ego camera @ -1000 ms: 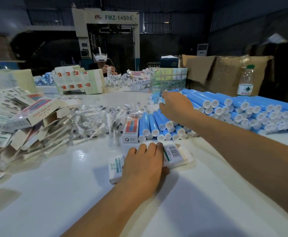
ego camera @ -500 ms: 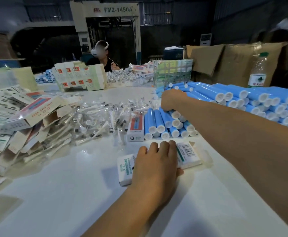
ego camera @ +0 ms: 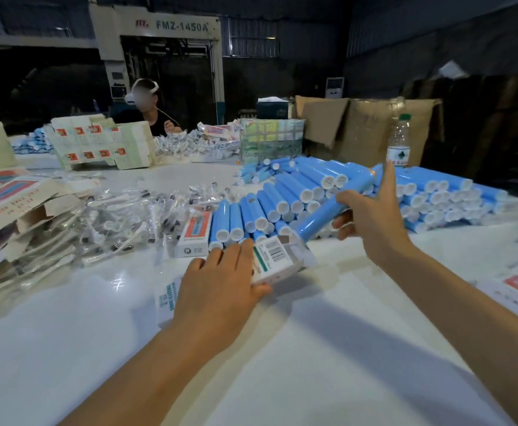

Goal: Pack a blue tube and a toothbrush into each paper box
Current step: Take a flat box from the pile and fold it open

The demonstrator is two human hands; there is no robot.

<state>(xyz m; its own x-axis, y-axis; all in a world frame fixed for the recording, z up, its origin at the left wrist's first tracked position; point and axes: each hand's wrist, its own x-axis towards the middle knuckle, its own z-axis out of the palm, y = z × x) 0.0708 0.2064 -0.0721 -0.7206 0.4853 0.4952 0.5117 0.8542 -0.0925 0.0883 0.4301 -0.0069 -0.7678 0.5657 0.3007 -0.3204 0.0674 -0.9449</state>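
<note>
So my left hand (ego camera: 220, 284) was flat over the paper box (ego camera: 274, 261) on the white tabletop (ego camera: 328, 348), fingers lying over it with the thumb tucked along its near edge. My right hand (ego camera: 371, 222), at about 2 o'clock from the box, held one blue tube (ego camera: 328, 212) slanted just above it, index finger sticking straight up. Tube pile (ego camera: 297, 192) sat at 12, bagged toothbrushes (ego camera: 122, 222) at 10.

Open white table (ego camera: 282, 348) stretches bare in the foreground, free for either arm; beyond it, a bank of blue tubes (ego camera: 420, 204) blocks the right, wrapped toothbrushes (ego camera: 122, 219) clog the centre, and flattened cartons (ego camera: 11, 210) crowd the left (a water bottle (ego camera: 399, 142) stands behind the tubes).
</note>
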